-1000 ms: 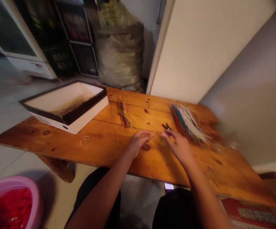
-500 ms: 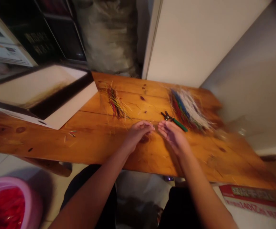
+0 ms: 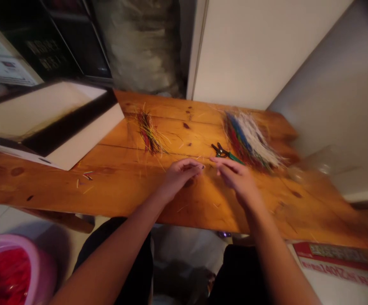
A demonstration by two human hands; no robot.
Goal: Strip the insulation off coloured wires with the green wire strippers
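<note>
Just past the right hand (image 3: 238,183), green-handled wire cutters (image 3: 224,152) lie crosswise on the wooden tabletop (image 3: 59,186), jaws leftward, grips toward the coloured wire bundle (image 3: 250,142). The left hand (image 3: 178,178) sits farther off; both hands curl half-closed, and whether they pinch a thin wire I cannot tell.

The pine tabletop (image 3: 123,190) is honey-orange, flecked with dark knots. Red, blue and white bands are seen in the wire bundle (image 3: 247,142) at its far right; red-yellow streaks are seen in the smaller bundle (image 3: 149,135) at its far left.
</note>
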